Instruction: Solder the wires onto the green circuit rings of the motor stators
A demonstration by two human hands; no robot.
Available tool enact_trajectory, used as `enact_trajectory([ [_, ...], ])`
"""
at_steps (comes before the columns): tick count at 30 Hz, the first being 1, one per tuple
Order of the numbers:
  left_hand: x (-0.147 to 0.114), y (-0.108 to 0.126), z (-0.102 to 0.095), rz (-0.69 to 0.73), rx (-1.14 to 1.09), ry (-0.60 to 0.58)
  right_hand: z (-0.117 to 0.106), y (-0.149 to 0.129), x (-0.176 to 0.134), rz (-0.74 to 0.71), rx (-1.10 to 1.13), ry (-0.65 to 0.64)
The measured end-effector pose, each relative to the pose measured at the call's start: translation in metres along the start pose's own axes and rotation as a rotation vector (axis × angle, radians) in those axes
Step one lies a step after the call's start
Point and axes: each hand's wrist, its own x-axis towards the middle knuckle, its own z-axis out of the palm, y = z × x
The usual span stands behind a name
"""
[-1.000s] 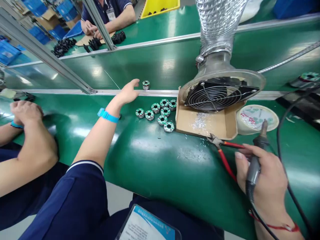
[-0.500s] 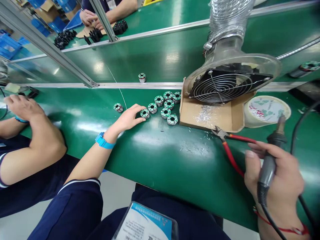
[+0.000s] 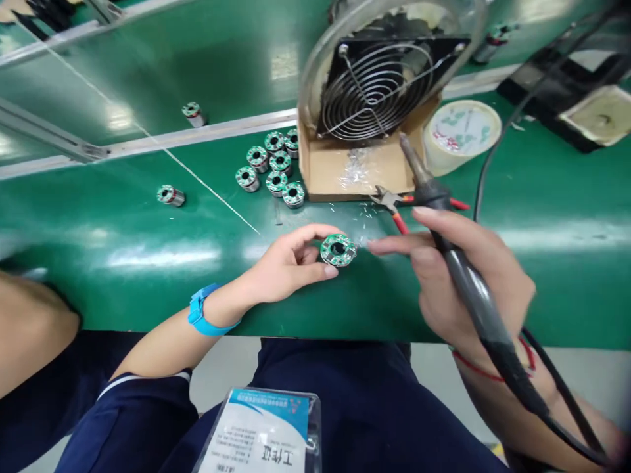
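Observation:
Between the thumb and fingers of my left hand (image 3: 288, 263) is a small round motor part (image 3: 338, 250) with a green ring-shaped circuit board on top. It is held near the bench's front, its board facing up. My right hand (image 3: 468, 282) grips a soldering iron (image 3: 446, 243), its tip pointing up and away toward the cardboard box. The index finger of that hand reaches left, close to the held part. Red-handled cutting pliers (image 3: 392, 200) lie just beyond my right hand, partly covered by it. Several similar motor parts (image 3: 276, 161) stand grouped left of the box.
A fan with a wire guard (image 3: 372, 98) sits over a cardboard box (image 3: 325, 187) holding wire clippings. To its right are a tape roll (image 3: 463, 135) and a black stand with a sponge (image 3: 599, 118). A single motor part (image 3: 171, 195) lies left. A co-worker's arm (image 3: 34, 328) rests at far left.
My left hand has picked up a motor part from the row's end and brought it nearer. My right hand has moved left with the soldering iron. The view has shifted right and closer.

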Motion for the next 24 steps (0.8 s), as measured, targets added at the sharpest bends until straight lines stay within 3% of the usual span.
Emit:
enact_trajectory([
  [5,0.001,0.007,0.011,-0.085,-0.061,-0.169,0.001,-0.012,0.028,0.027,0.131,-0.219],
  [10,-0.005,0.004,0.011,-0.08,0.068,-0.204,-0.001,-0.004,0.035,0.079,0.12,-0.384],
  [15,-0.006,0.005,0.011,-0.02,0.201,-0.194,0.001,0.001,0.035,0.132,0.138,-0.408],
  [20,-0.007,0.005,0.011,-0.028,0.222,-0.161,0.008,-0.001,0.036,0.071,0.098,-0.403],
  [24,-0.01,0.003,0.013,-0.029,0.215,-0.102,0.012,-0.001,0.03,0.066,0.183,-0.323],
])
